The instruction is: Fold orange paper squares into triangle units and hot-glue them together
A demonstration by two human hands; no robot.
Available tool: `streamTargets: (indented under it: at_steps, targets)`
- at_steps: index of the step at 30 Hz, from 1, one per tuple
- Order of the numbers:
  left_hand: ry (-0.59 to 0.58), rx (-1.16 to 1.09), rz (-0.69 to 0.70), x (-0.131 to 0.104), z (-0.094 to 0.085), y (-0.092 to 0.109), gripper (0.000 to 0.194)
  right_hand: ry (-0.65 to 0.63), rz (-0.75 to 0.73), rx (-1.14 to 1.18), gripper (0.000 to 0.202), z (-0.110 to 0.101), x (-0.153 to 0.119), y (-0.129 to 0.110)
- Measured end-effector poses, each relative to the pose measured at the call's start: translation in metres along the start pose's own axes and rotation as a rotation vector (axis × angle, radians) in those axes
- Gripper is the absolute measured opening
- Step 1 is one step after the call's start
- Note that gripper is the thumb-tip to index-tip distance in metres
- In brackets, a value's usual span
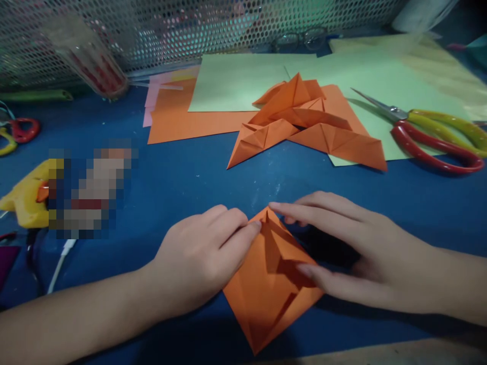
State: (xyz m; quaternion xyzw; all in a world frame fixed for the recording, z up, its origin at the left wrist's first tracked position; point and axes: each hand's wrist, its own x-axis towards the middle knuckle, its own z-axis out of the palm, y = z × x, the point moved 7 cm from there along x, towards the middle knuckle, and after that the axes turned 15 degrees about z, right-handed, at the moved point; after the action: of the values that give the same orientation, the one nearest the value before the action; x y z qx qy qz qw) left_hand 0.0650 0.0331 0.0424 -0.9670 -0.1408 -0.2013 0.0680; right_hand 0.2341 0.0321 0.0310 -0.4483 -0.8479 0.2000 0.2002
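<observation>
A folded orange paper [262, 299], diamond-shaped with creases and a raised flap, lies on the blue table in front of me. My left hand [207, 253] is closed on its upper left edge, thumb and fingertips pressed together near the top corner. My right hand [365, 253] is spread at the paper's right side. Its index fingertip touches the top corner, and its thumb rests over the right part. Beyond the hands, several folded orange pieces [304, 114] are heaped together.
Scissors [437, 147] with red and yellow handles lie at the right on green sheets [236, 81]. An orange sheet [171, 121], a clear container [91, 66] and a perforated metal panel [182, 25] are behind. A yellow object [30, 203] and white cable [61, 263] lie left.
</observation>
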Motion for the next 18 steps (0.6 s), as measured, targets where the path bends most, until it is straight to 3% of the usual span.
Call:
streamTargets:
  at_steps: [10,18]
  targets:
    - [-0.074,0.037,0.106,0.001,0.006,0.008,0.034,0.072,0.208,0.052,0.033,-0.008,0.005,0.016]
    - [-0.11,-0.073,-0.093,0.0,0.008,-0.008,0.038,0.087,0.247,0.099,0.034,-0.006,0.005,0.021]
